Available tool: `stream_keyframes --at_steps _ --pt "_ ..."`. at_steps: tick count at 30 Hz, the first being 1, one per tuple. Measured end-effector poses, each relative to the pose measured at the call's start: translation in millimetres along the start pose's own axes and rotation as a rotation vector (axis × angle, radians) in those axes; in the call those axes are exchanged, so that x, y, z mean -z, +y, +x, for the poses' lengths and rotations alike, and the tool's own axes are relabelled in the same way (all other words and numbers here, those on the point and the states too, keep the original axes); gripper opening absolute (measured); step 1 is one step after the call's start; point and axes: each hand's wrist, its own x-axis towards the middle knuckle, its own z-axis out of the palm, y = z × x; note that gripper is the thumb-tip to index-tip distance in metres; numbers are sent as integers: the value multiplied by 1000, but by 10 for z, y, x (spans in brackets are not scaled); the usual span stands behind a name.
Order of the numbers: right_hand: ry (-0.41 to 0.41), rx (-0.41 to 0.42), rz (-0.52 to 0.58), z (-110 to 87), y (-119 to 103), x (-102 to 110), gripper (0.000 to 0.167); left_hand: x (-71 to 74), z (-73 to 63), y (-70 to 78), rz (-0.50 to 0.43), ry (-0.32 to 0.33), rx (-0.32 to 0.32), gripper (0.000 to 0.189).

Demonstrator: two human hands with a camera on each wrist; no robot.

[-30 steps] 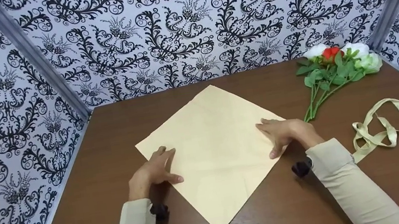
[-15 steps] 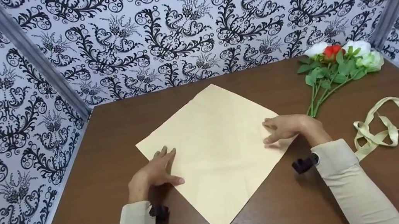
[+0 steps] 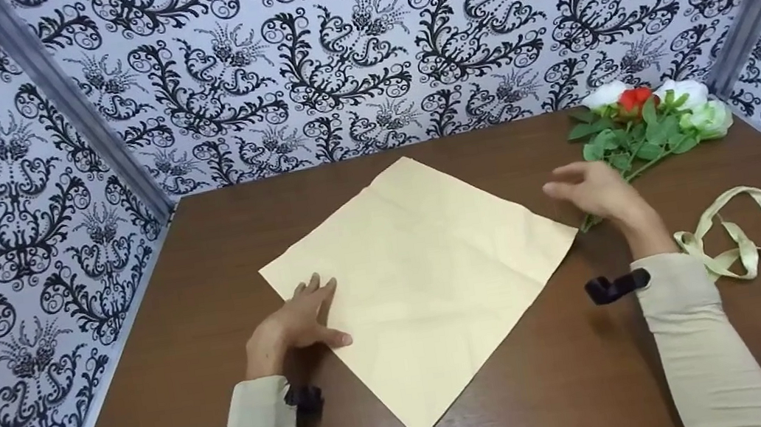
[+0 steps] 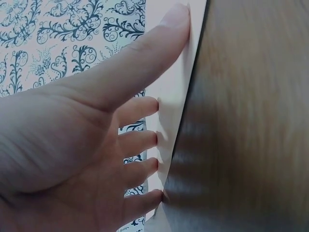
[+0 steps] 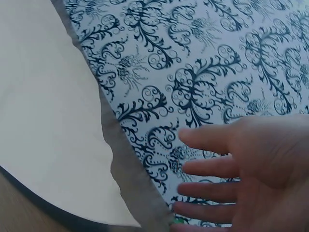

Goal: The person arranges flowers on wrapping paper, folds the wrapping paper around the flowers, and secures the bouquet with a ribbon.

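A cream sheet of paper [image 3: 424,259] lies like a diamond on the brown table, one corner pointing toward the person. On its left edge rests my left hand [image 3: 296,326], fingers spread and fingertips touching the sheet. The left wrist view shows the thumb [image 4: 149,53] and fingertips on the pale sheet near its edge. My right hand [image 3: 601,193] is off the paper, raised beyond its right corner and overlapping the flower stems in the head view. In the right wrist view the right hand's fingers [image 5: 207,166] are extended and hold nothing.
Artificial flowers [image 3: 642,117], white and red with green leaves, lie at the back right of the table [image 3: 526,401]. A looped cream ribbon [image 3: 747,251] lies at the right, partly behind the right sleeve [image 3: 694,326]. Patterned panels [image 3: 344,62] stand along the back and sides.
My right hand has lifted off the sheet and moved right and back, leaving the right corner uncovered. My left hand has stayed on the left edge.
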Motion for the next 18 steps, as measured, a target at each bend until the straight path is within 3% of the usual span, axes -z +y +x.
stream_keyframes --at_steps 5,8,13,18 --pt "218 -95 100 36 170 86 57 9 6 16 -20 1 0 100" --pt "303 -185 150 75 244 101 57 24 4 22 -36 1 9 100" --pt "339 -308 204 127 395 60 64 8 14 26 -46 -2 20 100" --pt "359 -354 178 147 545 17 67 -3 30 23 -45 -1 8 100"
